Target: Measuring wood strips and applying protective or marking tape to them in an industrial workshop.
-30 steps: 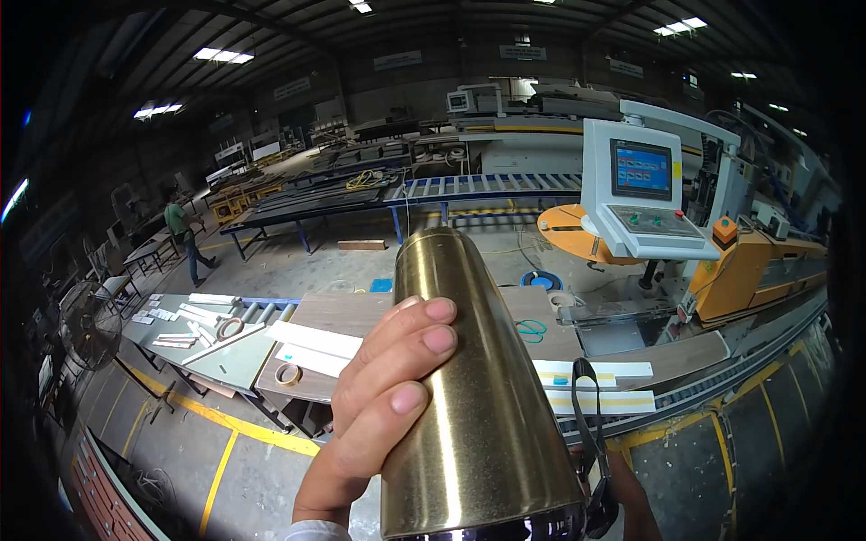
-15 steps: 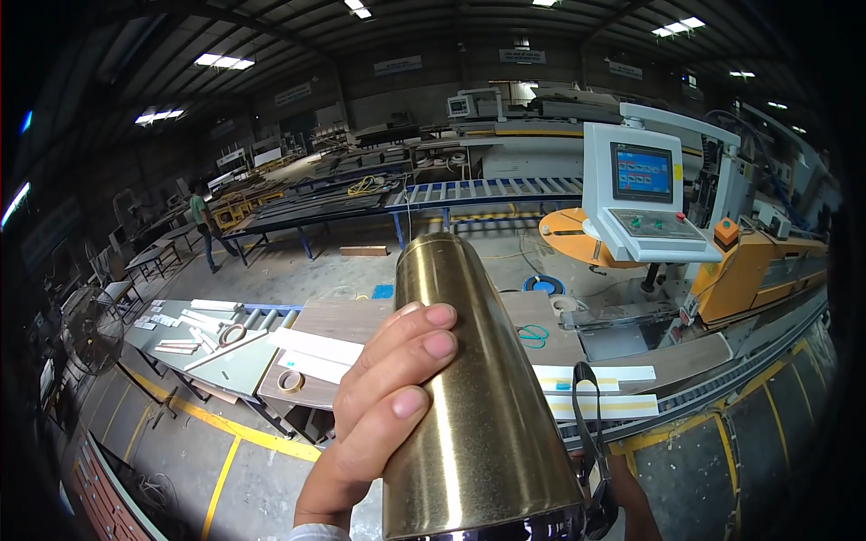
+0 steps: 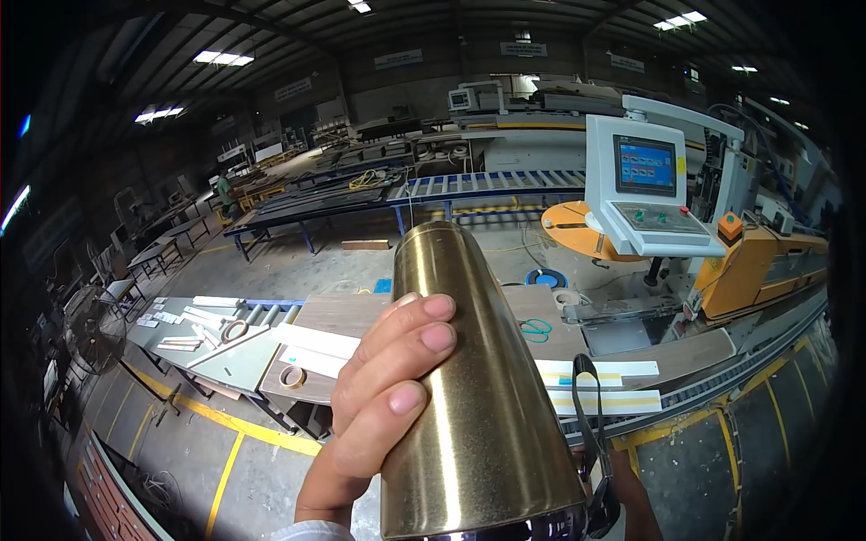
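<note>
While the left hand (image 3: 365, 419) wraps its half-curled fingers (image 3: 410, 349) round a gold cylinder (image 3: 483, 406) held up in front of the worktop (image 3: 347, 313), the right hand (image 3: 633, 498) is mostly hidden behind a black strap (image 3: 603, 517), so I cannot tell its grip.

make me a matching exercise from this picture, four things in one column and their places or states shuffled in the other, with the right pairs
Things
1. gold cylinder
2. teal-handled scissors
3. control console
4. fan

Places or states
A. at the far left of the view
B. blue screen lit
C. held by the left hand
D. lying on a brown board

Pairs: 1-C, 2-D, 3-B, 4-A
</note>
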A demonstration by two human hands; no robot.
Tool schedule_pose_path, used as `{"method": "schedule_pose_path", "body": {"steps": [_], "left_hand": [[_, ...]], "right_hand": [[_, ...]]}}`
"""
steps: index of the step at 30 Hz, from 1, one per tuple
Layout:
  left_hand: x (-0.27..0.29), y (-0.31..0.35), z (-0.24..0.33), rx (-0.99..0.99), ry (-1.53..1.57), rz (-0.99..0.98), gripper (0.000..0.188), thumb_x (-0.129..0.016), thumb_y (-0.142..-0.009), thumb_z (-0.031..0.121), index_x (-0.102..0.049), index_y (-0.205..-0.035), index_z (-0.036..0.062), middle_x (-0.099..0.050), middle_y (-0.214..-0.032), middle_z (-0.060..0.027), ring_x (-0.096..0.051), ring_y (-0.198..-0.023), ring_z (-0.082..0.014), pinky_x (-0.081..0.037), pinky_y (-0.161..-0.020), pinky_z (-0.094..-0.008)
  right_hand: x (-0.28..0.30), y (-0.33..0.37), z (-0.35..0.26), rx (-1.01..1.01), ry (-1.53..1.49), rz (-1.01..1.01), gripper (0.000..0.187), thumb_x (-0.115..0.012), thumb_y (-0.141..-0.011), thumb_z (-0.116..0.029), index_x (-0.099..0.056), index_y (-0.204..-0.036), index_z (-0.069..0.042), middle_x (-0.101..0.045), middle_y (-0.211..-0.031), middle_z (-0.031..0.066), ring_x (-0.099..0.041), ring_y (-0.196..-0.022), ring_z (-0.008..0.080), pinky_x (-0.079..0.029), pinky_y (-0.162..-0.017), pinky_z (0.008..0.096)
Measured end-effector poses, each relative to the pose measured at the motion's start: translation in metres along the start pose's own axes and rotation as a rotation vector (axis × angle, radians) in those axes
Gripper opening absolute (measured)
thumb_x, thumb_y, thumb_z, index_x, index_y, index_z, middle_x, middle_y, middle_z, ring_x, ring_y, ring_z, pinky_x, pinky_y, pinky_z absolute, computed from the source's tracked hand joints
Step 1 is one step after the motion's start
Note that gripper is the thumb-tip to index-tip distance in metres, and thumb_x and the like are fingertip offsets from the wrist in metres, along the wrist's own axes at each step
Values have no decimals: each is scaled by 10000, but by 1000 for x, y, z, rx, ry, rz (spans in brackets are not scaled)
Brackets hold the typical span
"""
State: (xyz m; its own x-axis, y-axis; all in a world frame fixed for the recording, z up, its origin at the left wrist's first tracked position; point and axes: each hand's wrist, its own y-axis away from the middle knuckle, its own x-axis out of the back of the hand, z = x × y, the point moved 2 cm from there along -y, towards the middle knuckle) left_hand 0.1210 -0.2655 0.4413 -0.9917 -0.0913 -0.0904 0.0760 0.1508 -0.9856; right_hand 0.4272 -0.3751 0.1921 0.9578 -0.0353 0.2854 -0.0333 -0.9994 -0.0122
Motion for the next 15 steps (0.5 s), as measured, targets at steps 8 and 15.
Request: {"method": "schedule_pose_path", "body": {"steps": [8, 15], "left_hand": [[8, -4, 0, -11, -10, -113, 318, -572, -990, 112, -440, -1279, 92, -611, -1293, -214, -625, -1221, -416, -477, -1080, -564], [6, -4, 0, -12, 18, -112, 324, -566, -990, 110, -437, -1286, 94, -606, -1300, -218, -621, -1227, -412, -465, -1091, -564]], "right_hand": [[-1, 1, -1, 31, 48, -4, 713, -981, -662, -276, -640, -1249, -56, -738, -1049, 85, -709, -898, 182, -585, -820, 334], [-1, 0, -3, 14, 21, -3, 720, -984, -658, -277, -639, -1252, -63, -738, -1055, 97, -713, -906, 189, -585, -830, 340]]}}
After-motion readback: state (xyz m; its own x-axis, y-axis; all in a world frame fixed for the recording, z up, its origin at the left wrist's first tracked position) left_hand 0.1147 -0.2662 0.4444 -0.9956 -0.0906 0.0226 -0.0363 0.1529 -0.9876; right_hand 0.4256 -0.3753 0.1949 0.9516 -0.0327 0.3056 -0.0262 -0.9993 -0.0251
